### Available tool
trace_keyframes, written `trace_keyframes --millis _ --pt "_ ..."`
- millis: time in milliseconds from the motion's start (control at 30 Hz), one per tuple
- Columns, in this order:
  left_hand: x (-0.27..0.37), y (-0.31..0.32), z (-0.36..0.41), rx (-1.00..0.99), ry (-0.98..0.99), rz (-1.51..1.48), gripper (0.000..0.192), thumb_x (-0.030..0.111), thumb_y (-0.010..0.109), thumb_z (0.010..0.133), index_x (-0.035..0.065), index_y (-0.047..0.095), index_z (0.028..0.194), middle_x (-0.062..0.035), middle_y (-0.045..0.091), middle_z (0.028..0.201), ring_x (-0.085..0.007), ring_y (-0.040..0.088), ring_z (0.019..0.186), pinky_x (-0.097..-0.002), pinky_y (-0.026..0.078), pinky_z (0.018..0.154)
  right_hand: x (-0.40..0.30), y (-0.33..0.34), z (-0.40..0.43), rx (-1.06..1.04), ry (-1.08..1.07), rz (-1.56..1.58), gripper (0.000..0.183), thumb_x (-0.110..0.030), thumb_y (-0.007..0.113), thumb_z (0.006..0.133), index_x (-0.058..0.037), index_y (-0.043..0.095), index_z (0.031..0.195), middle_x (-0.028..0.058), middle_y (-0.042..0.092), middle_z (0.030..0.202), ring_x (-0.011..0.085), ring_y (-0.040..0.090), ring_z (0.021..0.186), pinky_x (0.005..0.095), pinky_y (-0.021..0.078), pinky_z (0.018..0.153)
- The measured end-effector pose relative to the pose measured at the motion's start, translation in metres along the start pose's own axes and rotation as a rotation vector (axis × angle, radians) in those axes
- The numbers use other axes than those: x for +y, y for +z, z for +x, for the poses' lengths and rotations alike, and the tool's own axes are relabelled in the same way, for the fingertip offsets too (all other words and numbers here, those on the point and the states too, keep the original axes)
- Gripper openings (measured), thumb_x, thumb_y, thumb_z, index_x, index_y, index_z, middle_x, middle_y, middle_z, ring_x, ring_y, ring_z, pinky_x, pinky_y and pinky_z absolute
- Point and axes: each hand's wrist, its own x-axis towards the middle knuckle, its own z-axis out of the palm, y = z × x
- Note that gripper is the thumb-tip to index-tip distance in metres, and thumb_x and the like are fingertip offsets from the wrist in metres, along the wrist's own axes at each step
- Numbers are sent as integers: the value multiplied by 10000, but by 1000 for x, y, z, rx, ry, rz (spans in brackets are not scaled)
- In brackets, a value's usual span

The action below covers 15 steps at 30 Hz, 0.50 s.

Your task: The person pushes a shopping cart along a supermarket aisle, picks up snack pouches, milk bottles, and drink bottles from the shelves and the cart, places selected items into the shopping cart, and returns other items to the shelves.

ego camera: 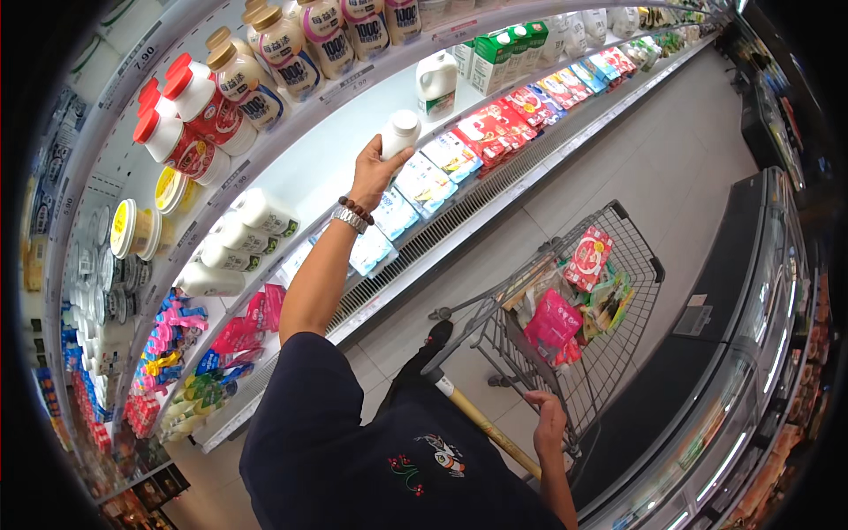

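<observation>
My left hand (379,171) grips a white plastic bottle (400,134) with a white cap, out over the chilled shelf. A white jug with a handle (437,85) stands on that shelf just beyond the bottle. Flat blue-and-white packs (424,182) lie in a row below my hand. My right hand (548,419) is beside the wire basket of a shopping cart (616,377), past the cart's yellow handle (490,424). Its fingers are partly curled and partly hidden, and nothing shows in them. In the cart are a pink bag (553,324) and a red-and-white box (588,258).
Gold-capped bottles (281,50) and red-capped bottles (192,142) fill the upper shelf. White bottles (232,248) lie on their sides lower left. Green cartons (500,59) stand farther along. A vented metal ledge (457,212) edges the case. A dark freezer cabinet (689,318) borders the aisle's right.
</observation>
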Motion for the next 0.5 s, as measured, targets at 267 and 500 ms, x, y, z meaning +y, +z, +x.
trace_keyframes --millis 267,500 --pt "-48 -17 117 220 40 -226 352 -38 678 791 48 630 1129 -52 689 1080 -159 631 982 -330 465 905 -12 10 27 -105 -209 -355 244 -172 492 978 -23 684 958 152 703 948 344 657 905 413 491 822" --pt "-73 -13 179 258 97 -271 409 -46 598 763 6 634 1167 -76 676 1088 -169 610 978 -311 452 924 -6 8 41 -81 -145 -259 381 -271 422 1023 -21 695 934 160 700 907 355 664 885 425 493 831"
